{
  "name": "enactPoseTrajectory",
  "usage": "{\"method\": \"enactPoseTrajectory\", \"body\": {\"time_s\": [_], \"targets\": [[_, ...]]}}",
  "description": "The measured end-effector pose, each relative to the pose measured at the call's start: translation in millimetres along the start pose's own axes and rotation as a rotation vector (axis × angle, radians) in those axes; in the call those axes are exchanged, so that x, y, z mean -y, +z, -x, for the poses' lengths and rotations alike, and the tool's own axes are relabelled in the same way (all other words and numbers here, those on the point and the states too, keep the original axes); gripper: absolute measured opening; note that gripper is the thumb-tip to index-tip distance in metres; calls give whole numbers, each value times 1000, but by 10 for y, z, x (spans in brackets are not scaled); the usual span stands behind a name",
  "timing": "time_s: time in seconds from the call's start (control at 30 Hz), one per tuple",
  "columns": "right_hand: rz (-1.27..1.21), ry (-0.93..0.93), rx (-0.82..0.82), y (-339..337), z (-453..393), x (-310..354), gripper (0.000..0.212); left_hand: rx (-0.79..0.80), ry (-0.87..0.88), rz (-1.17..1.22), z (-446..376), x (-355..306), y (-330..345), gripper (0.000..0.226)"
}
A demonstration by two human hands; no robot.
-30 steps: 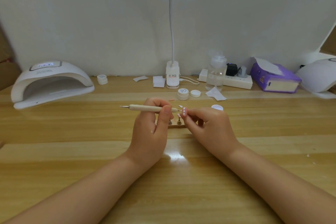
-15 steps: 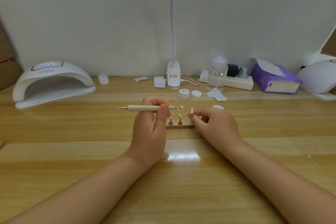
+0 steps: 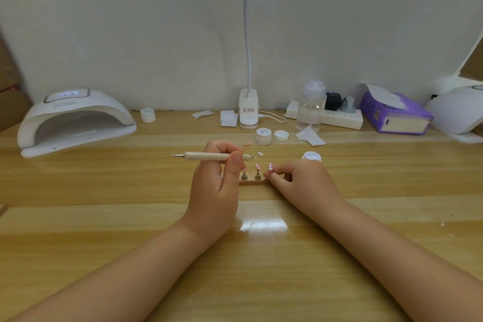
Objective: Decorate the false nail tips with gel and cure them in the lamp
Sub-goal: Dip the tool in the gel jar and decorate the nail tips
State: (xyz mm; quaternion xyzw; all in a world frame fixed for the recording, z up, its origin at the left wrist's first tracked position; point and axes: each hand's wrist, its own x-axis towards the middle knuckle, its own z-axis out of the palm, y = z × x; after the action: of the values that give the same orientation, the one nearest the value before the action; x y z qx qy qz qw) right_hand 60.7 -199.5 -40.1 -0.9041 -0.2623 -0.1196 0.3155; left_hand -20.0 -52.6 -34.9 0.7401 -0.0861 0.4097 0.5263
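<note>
Pinching a wooden dotting tool [image 3: 214,156] between thumb and curled fingers, the left hand [image 3: 217,185] holds it level above the table [image 3: 104,217], its metal points sticking out to either side. The right hand [image 3: 300,180] sits just beside it, fingertips pinched on a small stand that carries a nail tip [image 3: 270,167]; the stand itself is mostly hidden by the fingers.

That tip is pale pink with white dots on its face, and it stands upright. A second tip [image 3: 257,167], also pink with white dots, sits on a dark cone-shaped stand on a narrow wooden base [image 3: 252,182] between the two hands. A third stand [image 3: 244,176] is next to it on the base, its tip mostly hidden behind the left thumb. Two loose tips lie flat on the table behind the tool, one pink [image 3: 247,143] and one whitish [image 3: 259,154].

An open white gel pot [image 3: 263,136] stands behind the hands with its lid [image 3: 281,135] just beside it, and another open pot [image 3: 311,156] is near the right hand. The curing lamp [image 3: 75,120], white and arched with its mouth facing the table, stands well apart at the far left, with another small pot [image 3: 148,115] near it. A desk lamp [image 3: 248,110] clips on at the back, beside a clear bottle [image 3: 311,107], a power strip [image 3: 339,117] and a purple tissue pack [image 3: 394,115].
</note>
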Motion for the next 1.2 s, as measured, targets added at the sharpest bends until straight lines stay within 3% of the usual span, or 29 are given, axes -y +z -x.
{"method": "enactPoseTrajectory", "body": {"time_s": [0.2,0.43,0.53,0.6,0.67,0.8,0.9,1.07,1.2], "targets": [[99,-44,101,-23,-24,13,52,-6,12,-18,-8,-7,-6,10],[-48,-132,136,-137,33,-53,21,-37,79,-132,-64,-107,-68,13],[-139,-102,48,-161,31,-34,23,-1,276,-305,-178,-134,-189,5],[-192,-84,-34,-204,14,-31,24,44,466,-501,-258,-57,-300,15],[-228,-63,-105,-261,-2,-43,23,93,544,-660,-320,42,-413,16],[-200,-14,-217,-318,-41,-99,23,289,504,-843,-320,190,-512,13],[-176,9,-252,-307,-56,-147,25,429,427,-936,-316,243,-480,30],[-173,7,-252,-291,-62,-172,24,494,354,-1002,-265,314,-449,29],[-181,13,-247,-294,-62,-172,22,567,191,-1045,-248,352,-440,36]]}}
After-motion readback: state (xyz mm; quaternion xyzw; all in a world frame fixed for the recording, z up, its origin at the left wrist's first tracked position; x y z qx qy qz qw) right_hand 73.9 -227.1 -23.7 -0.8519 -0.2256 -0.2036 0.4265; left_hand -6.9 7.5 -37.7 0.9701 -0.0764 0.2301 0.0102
